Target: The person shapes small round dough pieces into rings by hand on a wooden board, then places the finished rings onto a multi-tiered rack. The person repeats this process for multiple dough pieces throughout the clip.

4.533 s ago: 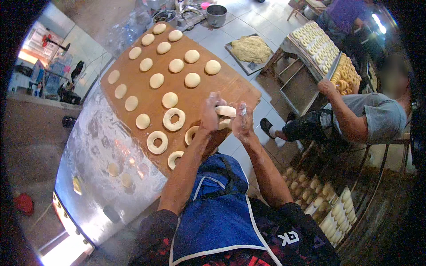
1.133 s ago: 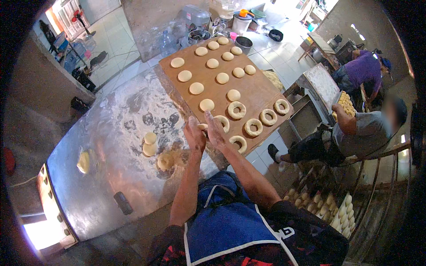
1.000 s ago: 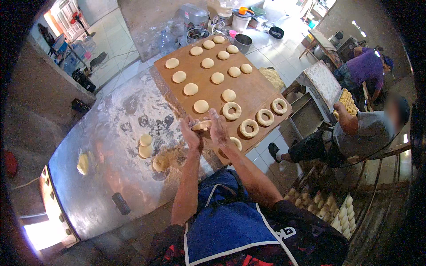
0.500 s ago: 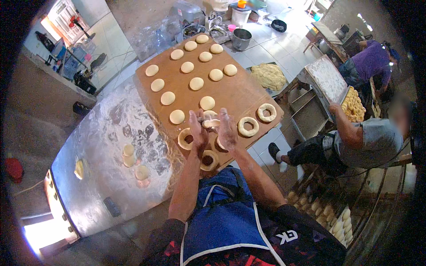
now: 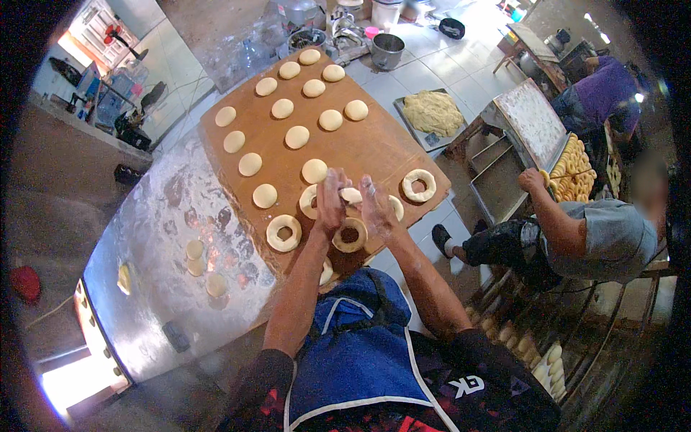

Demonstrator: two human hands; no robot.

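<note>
Above the near part of the brown board, my left hand and my right hand face each other with fingers mostly stretched out. Between them they hold a pale piece of dough, seen edge-on, so its full shape is partly hidden. Below the hands lies a floured dough ring; other rings are partly covered by my hands and forearms. One more ring sits left of my left hand, another at the board's right corner. Several flat round dough discs cover the far part.
A floured metal table with a few dough discs adjoins the board's left. Beyond the right edge are a tray of dough and a steel pot. At right a co-worker in grey stands by many golden rings.
The view has shifted, so the board appears further left. My hands still hold the dough, now a little further apart. The co-worker's hand has moved to the golden rings.
</note>
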